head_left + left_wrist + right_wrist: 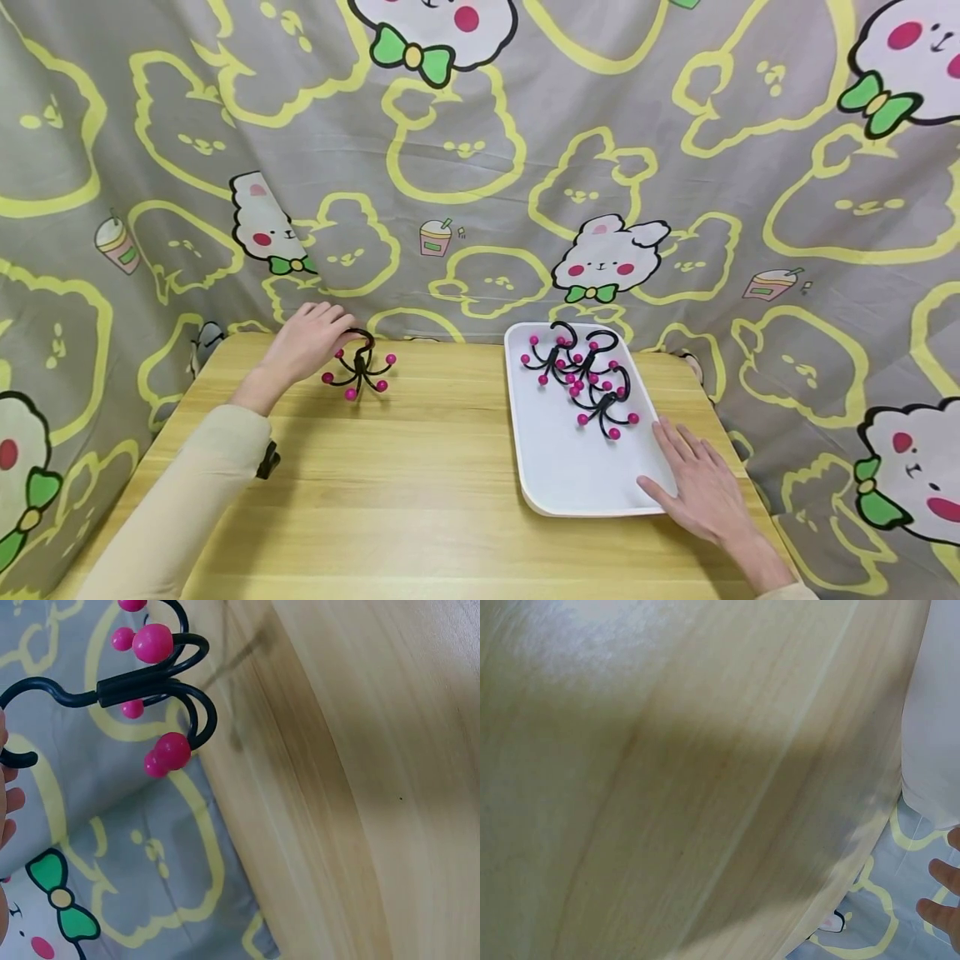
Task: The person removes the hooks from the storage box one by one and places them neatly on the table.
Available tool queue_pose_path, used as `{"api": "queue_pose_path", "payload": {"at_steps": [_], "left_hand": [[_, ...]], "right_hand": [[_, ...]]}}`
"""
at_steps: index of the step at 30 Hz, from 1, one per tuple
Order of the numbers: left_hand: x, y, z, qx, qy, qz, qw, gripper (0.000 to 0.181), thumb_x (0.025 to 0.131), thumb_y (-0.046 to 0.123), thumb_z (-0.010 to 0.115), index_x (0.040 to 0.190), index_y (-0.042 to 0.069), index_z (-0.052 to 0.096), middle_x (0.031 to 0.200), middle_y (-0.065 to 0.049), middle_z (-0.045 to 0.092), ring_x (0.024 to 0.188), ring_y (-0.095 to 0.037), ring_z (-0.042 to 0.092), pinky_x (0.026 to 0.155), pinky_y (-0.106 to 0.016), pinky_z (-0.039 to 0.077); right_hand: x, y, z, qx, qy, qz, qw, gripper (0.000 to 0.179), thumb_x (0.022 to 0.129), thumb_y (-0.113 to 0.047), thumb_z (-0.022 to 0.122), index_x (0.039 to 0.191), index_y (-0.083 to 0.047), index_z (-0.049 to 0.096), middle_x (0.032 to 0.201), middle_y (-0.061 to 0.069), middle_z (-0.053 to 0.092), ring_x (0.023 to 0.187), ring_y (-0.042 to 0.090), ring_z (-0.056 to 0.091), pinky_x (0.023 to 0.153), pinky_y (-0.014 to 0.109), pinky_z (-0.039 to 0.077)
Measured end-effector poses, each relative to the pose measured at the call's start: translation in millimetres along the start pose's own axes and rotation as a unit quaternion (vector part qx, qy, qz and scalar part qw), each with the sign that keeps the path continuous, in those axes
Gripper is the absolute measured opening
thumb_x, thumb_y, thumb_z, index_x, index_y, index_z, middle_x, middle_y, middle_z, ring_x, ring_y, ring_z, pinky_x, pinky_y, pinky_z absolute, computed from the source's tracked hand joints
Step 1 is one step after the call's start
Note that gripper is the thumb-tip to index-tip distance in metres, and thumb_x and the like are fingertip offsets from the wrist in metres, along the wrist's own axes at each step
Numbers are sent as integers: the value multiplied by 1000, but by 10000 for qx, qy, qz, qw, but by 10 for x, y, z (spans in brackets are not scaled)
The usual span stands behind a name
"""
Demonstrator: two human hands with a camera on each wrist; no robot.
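Observation:
My left hand pinches the curved top of a black hook with several curved prongs tipped with pink balls. It hangs upright at the back left of the table, ball ends down. In the left wrist view the same hook shows large, with fingertips at its crook. Three similar hooks lie bunched in the back half of a white tray on the right. My right hand lies with straight, spread fingers along the tray's right rim. Its fingertips show beside the tray in the right wrist view.
The wooden table spans the space between the hands. A grey curtain with yellow cartoon outlines hangs right behind the table and down both sides. The white tray fills much of the table's right part.

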State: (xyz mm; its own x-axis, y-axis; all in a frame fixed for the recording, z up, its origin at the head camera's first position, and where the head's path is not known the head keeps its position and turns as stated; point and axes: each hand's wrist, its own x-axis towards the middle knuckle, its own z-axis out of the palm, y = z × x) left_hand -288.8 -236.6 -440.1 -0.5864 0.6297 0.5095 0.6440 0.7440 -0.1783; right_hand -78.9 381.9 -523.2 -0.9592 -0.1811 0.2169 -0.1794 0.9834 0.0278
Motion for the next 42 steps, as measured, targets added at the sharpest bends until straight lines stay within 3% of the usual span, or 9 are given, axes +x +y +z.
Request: {"api": "queue_pose_path", "payload": {"at_steps": [1,3,6,8,25,32,35,42], "left_hand": [[-7,-7,11,17,21,2,10000,55,112,50,32,103,11,70,91,-8,68,89,-31,65,87,-49,53],[-16,-10,28,-6,27,-17,10000,41,111,43,47,102,10,69,90,-8,68,88,-31,64,86,-49,53],[-25,-2,50,-70,-48,-74,9999,17,100,27,71,103,10,69,91,-9,68,89,-32,64,85,-49,54],[-33,3,69,-129,-114,-128,9998,16,95,21,76,103,9,70,92,-9,68,90,-32,64,85,-49,54],[-60,28,172,-342,-435,-391,9977,16,101,21,71,110,8,71,99,-12,69,99,-36,68,93,-54,56],[-79,49,158,-442,-391,-461,9972,22,98,23,75,114,8,73,101,-11,71,97,-35,67,88,-52,57],[-92,58,134,-506,-516,-536,9959,29,99,28,75,119,8,72,104,-12,71,97,-34,66,86,-51,57],[-67,84,53,-657,-967,-866,9894,43,102,40,69,132,9,66,118,-14,70,114,-39,65,106,-59,51]], "right_hand": [[1,1,1,4,15,-4,10000,92,92,-66,65,159,-6,45,162,17,50,146,45,48,116,64,39],[0,3,3,24,32,-5,10000,92,92,-66,65,159,-6,46,162,17,50,146,45,48,117,64,38],[-1,3,3,42,51,-8,10000,92,92,-66,65,159,-6,46,162,17,49,146,45,48,117,64,38],[-3,3,3,60,57,-12,10000,92,92,-66,66,159,-6,45,162,18,49,146,45,47,117,64,38],[-6,5,8,92,12,7,10000,92,93,-66,65,160,-6,44,164,17,48,147,45,46,117,65,37],[-7,6,15,126,54,-7,9999,92,93,-65,65,159,-6,44,163,18,48,146,45,47,117,65,37],[-7,6,14,109,72,-22,9999,92,93,-66,65,159,-6,45,163,18,49,146,45,47,117,65,38],[-8,2,8,106,78,-24,9999,92,92,-65,66,159,-5,46,162,18,50,146,45,47,117,65,38]]}}
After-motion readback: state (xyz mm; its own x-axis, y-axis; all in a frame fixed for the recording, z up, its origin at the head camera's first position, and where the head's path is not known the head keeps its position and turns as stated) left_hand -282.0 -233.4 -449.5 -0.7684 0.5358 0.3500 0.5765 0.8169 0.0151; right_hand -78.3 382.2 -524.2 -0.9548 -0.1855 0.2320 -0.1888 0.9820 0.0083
